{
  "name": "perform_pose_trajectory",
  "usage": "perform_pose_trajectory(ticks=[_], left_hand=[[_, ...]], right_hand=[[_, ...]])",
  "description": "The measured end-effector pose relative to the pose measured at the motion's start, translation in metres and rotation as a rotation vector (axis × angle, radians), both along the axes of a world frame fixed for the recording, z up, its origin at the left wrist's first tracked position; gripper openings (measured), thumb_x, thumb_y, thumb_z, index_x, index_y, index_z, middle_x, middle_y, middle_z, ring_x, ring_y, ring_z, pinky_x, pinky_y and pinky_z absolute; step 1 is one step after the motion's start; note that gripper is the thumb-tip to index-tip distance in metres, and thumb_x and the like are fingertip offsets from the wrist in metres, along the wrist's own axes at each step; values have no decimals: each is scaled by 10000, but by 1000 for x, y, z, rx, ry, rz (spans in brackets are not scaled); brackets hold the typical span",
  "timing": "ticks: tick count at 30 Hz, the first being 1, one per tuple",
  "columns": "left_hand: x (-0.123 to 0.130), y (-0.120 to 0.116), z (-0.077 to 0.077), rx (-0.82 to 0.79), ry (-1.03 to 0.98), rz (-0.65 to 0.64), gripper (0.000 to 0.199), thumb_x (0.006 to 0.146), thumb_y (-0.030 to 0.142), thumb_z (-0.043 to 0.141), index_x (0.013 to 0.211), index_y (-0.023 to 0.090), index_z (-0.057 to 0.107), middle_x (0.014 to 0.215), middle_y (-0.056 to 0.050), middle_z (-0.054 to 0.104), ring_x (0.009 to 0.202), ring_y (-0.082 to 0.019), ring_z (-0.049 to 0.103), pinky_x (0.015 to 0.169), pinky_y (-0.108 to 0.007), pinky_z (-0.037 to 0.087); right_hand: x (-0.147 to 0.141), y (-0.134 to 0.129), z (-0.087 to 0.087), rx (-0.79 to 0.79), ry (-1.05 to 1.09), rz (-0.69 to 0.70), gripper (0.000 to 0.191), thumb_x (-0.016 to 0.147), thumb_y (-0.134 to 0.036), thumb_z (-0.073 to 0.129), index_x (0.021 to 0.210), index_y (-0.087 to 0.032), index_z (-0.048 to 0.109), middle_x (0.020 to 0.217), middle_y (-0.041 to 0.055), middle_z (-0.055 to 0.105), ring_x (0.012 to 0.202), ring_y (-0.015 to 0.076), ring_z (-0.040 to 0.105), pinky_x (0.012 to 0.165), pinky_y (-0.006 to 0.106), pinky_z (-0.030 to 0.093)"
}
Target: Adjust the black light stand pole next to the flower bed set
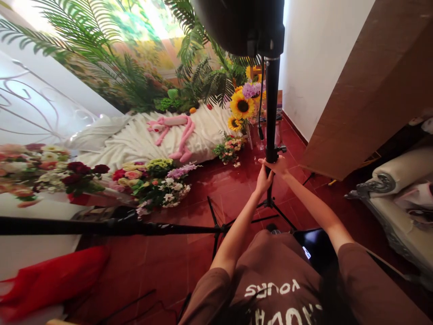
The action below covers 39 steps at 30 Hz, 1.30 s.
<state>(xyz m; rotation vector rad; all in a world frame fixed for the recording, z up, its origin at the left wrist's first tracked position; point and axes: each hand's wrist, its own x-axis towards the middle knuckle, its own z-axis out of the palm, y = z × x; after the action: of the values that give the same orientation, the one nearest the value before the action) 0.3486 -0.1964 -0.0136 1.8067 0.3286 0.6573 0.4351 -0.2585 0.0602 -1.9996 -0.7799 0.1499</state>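
A black light stand [271, 104] rises upright in front of me, with a dark lamp head [237, 25] at its top and a cable hanging beside the pole. My left hand [264, 180] is closed around the pole just below its collar. Right above it, my right hand [278, 166] grips the same spot, overlapping the left, its thumb stretched across the pole. A small clamp knob [281, 149] sticks out to the right, just over my right hand. The fingers behind the pole are partly hidden. Below, the stand's tripod legs [283, 215] spread on the red tiled floor [199, 280].
Another black pole [142, 228] crosses from the left at waist level. Beyond lie a white-draped bed [135, 135] with a pink plush toy [174, 121], flower bunches [162, 183] and sunflowers [242, 106]. A brown board [352, 104] leans at right, near a cream sofa [395, 176].
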Motion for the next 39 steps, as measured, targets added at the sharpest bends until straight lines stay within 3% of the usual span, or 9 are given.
perform_pose_trajectory(ticks=[3,6,11,15,21,26,31,35,39], left_hand=[[-2,3,3,-18,45,-39,406,917,382,525,1268,186,463,1160,-111,647,1042,-201,634,934,-356,499],[-4,6,7,-33,67,-82,362,907,419,545,1182,191,484,1037,-69,658,919,-167,643,862,-312,508],[-5,5,14,-98,97,-75,338,939,466,478,1145,199,498,944,-44,658,817,-149,642,780,-284,497],[-5,3,17,-67,76,-24,350,956,490,426,1096,186,529,953,-53,658,826,-148,630,788,-281,484],[1,-1,5,-57,-1,62,379,936,520,451,1059,180,563,895,-57,659,779,-150,630,749,-276,491],[5,-3,-5,-49,-22,111,408,930,543,446,1077,182,566,852,-43,669,735,-149,645,714,-274,499],[3,1,-1,-4,-42,74,403,929,550,440,1040,184,567,857,-54,677,759,-151,646,735,-272,500],[3,3,1,-22,-39,20,417,926,565,433,1031,180,554,861,-55,673,748,-142,642,717,-259,496],[4,5,-1,-12,-49,23,414,926,561,437,1038,179,550,897,-61,671,780,-149,646,737,-270,500]], right_hand=[[-5,2,15,32,-32,-76,475,688,-632,701,560,-181,623,592,45,650,621,192,642,538,269,452],[-6,5,46,90,-59,-109,485,686,-636,703,570,-170,634,572,50,638,607,203,653,525,275,459],[6,15,98,249,-97,-11,496,770,-615,643,737,-126,715,665,59,679,743,235,710,591,279,517],[19,18,107,279,-122,87,522,788,-612,631,832,-101,727,694,58,684,805,247,716,603,276,534],[24,15,102,247,-136,156,530,776,-601,661,898,-88,713,758,59,695,843,226,707,633,257,540],[23,-5,99,210,-151,236,561,741,-551,722,1137,-162,651,959,59,717,949,223,692,758,291,571],[26,-54,52,13,-165,423,596,766,-328,739,1309,-214,521,1113,85,701,1052,244,675,948,405,552],[20,-85,9,-77,-254,389,461,894,-287,565,1347,-234,498,1272,105,639,1209,253,604,1068,464,471],[15,-91,-15,-56,-298,311,466,957,-354,461,1411,-247,447,1389,107,562,1295,237,540,1127,463,417]])
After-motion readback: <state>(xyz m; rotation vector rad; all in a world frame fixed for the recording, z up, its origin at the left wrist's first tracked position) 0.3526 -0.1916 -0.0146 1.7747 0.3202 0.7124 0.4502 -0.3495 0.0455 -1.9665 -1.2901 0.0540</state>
